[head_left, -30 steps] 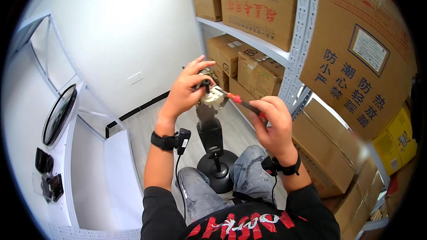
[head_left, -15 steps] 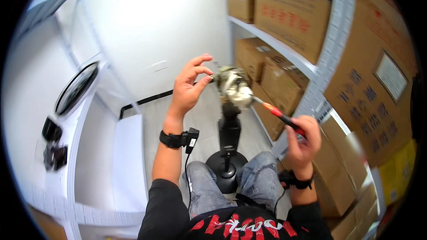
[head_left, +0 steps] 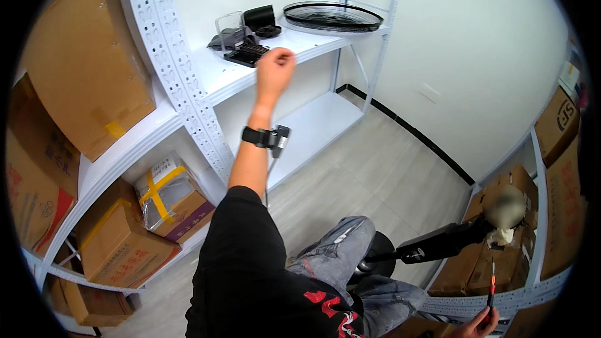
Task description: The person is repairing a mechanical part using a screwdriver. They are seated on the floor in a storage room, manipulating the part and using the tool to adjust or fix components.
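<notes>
Right hand grips screwdriver near stand head; left hand, seemingly curled, by tray.

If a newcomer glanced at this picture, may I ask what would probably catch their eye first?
Probably the outstretched left hand, above centre, seen against the front edge of a white shelf. Farther right on that shelf lies a large round black-rimmed grille. At lower right, the right hand holds a red-and-black screwdriver near a black stand.

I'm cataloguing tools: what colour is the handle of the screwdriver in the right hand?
The screwdriver handle is red and black, shown in the head view.
</notes>
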Available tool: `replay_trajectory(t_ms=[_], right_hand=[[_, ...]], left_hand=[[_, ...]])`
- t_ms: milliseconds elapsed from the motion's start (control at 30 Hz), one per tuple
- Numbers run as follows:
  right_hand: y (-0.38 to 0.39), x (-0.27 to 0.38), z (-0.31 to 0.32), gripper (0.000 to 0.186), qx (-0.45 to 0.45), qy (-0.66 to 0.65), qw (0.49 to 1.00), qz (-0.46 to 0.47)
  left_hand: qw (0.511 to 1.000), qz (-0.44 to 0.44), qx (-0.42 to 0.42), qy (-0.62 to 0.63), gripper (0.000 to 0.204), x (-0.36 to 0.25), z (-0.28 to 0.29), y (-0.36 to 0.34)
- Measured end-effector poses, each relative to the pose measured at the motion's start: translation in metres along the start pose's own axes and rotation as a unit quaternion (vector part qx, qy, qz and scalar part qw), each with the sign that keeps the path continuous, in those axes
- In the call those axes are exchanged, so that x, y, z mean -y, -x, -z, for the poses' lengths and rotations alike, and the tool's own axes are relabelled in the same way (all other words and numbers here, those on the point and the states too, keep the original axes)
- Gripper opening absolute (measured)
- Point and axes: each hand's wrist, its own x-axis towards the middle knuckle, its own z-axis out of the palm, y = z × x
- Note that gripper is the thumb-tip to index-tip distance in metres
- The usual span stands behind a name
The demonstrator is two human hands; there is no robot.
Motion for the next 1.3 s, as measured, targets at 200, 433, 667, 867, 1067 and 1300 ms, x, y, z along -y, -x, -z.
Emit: replay_trajectory(t_ms=[200,433,667,867,1067,1300], right_hand=[[0.009,-0.006,-0.016,0.023,0.020,-0.016,0.999,-0.047],[0.011,0.000,-0.024,0.022,0.017,-0.018,0.998,-0.050],[0.009,0.007,-0.018,0.019,0.027,-0.016,0.999,-0.027],[0.006,0.017,-0.016,0.018,0.021,0.026,0.999,-0.024],[0.012,0.001,-0.012,0.018,0.023,0.041,0.999,-0.007],[0.017,-0.002,-0.007,0.020,0.005,0.025,1.000,-0.017]], left_hand=[[0.936,0.033,-0.065,-0.343,0.011,0.087,0.111,-0.026],[0.887,0.036,0.042,-0.458,0.018,0.131,0.122,-0.034],[0.880,0.063,0.099,-0.460,0.016,0.159,0.125,-0.041],[0.905,0.075,0.066,-0.414,0.018,0.145,0.124,-0.036],[0.919,0.022,0.041,-0.392,0.025,0.128,0.126,-0.041],[0.920,0.030,0.053,-0.386,0.024,0.099,0.141,-0.044]])
